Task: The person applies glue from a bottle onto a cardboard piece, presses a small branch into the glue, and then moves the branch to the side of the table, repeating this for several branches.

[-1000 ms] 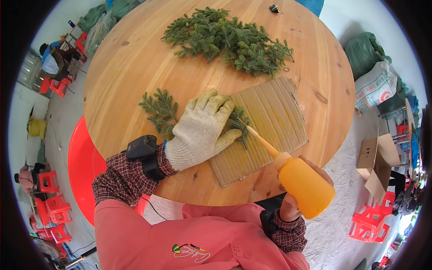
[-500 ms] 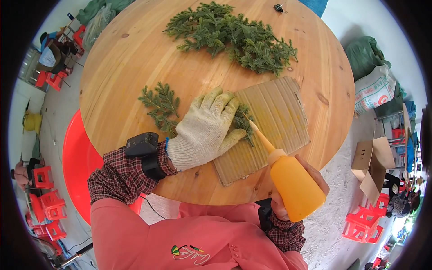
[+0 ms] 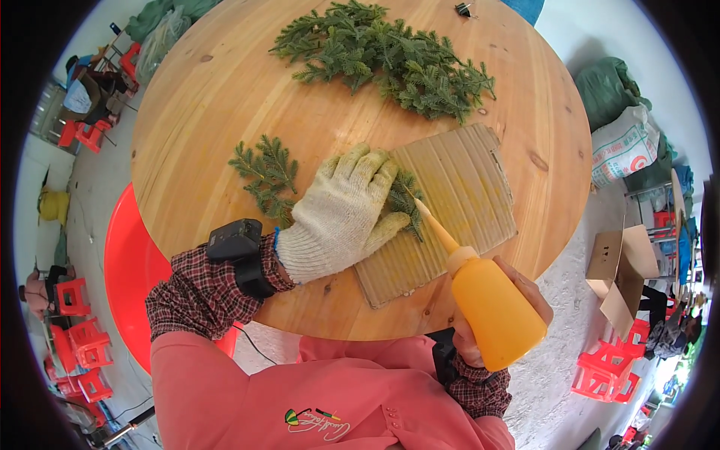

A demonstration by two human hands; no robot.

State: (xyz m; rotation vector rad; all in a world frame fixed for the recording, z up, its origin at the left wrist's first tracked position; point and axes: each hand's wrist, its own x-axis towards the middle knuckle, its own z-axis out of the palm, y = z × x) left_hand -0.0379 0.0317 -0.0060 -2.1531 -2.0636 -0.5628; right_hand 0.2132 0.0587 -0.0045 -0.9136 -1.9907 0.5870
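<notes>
My left hand (image 3: 341,206), in a white knitted glove with yellowed fingertips, holds a small green fir sprig (image 3: 405,193) down on a piece of corrugated cardboard (image 3: 461,184). Part of the sprig is hidden under the fingers, and the thumb touches its lower end. In my bare right hand (image 3: 529,289) is an orange squeeze bottle (image 3: 499,315), tilted so that its long tapered nozzle points at the sprig. The nozzle tip is at the needles; whether it touches cannot be told. Another fir sprig (image 3: 266,176) lies left of the glove.
A heap of fir branches (image 3: 390,60) lies across the far side of the round wooden table (image 3: 202,112). Beyond it sits a black binder clip (image 3: 464,10). A red stool (image 3: 131,247) stands at the left, an open cardboard box (image 3: 621,270) at the right.
The squeeze bottle has shifted slightly right and its nozzle tip has dropped a little along the sprig. My left hand stays in place.
</notes>
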